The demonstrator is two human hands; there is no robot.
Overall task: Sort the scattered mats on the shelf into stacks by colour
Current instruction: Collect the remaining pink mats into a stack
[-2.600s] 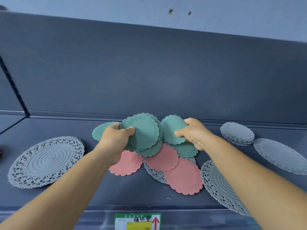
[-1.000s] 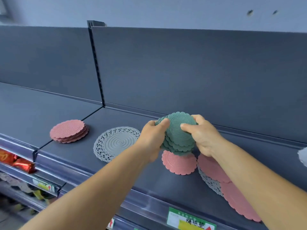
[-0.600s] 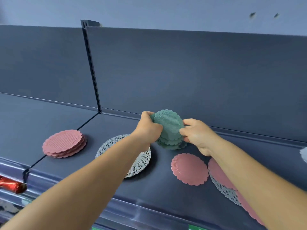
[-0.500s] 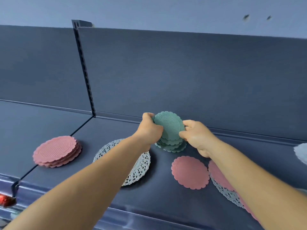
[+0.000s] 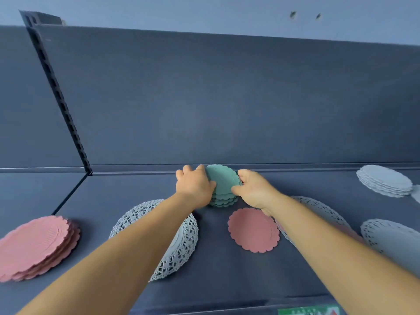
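A stack of several green scalloped mats (image 5: pixel 223 185) stands near the back of the dark shelf (image 5: pixel 218 276). My left hand (image 5: pixel 195 184) grips its left side and my right hand (image 5: pixel 254 189) grips its right side. A single pink mat (image 5: pixel 253 229) lies in front of the stack. More pink mats lie under my right forearm, mostly hidden. A stack of pink mats (image 5: pixel 34 244) sits at the far left. A white lace mat (image 5: pixel 181 237) lies under my left forearm.
A stack of small grey mats (image 5: pixel 384 179) sits at the back right. Large grey lace mats (image 5: pixel 393 239) lie at the right, one (image 5: pixel 318 206) partly under my right arm. A slotted upright (image 5: pixel 56 92) divides the back panel. A green price label (image 5: pixel 309 311) marks the front edge.
Both hands gathered the spread green mats into one stack, carried it left and toward the back of the shelf, and lowered it. The view has tilted and shifted.
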